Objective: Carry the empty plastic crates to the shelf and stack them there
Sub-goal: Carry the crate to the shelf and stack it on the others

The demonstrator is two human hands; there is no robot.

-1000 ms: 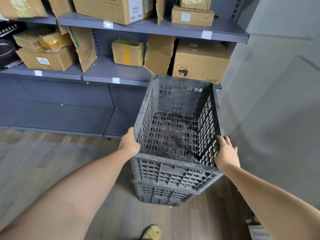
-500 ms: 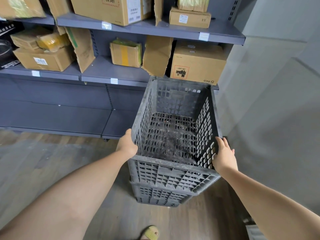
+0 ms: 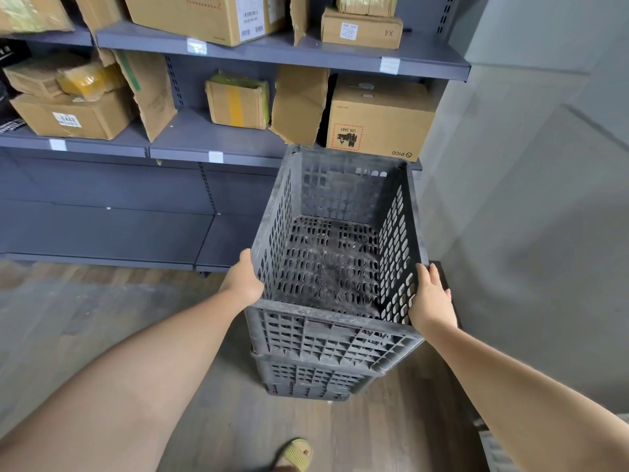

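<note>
An empty dark grey perforated plastic crate [image 3: 335,332] is in front of me, nested on a second crate [image 3: 306,379] of the same kind whose lower part shows beneath it. My left hand [image 3: 243,284] grips the top crate's left rim near the front corner. My right hand [image 3: 430,298] presses against its right wall, fingers along the rim. The crates hang above the wooden floor, just before the grey shelf unit [image 3: 204,155].
The shelf's upper boards hold several cardboard boxes [image 3: 379,120]; its bottom board [image 3: 102,236] is bare. A grey wall [image 3: 527,199] stands close on the right. My foot in a yellow-green slipper [image 3: 296,454] is on the wooden floor [image 3: 51,318].
The view has drawn slightly nearer to the shelf with the crates. Both hands keep the same hold on the top crate.
</note>
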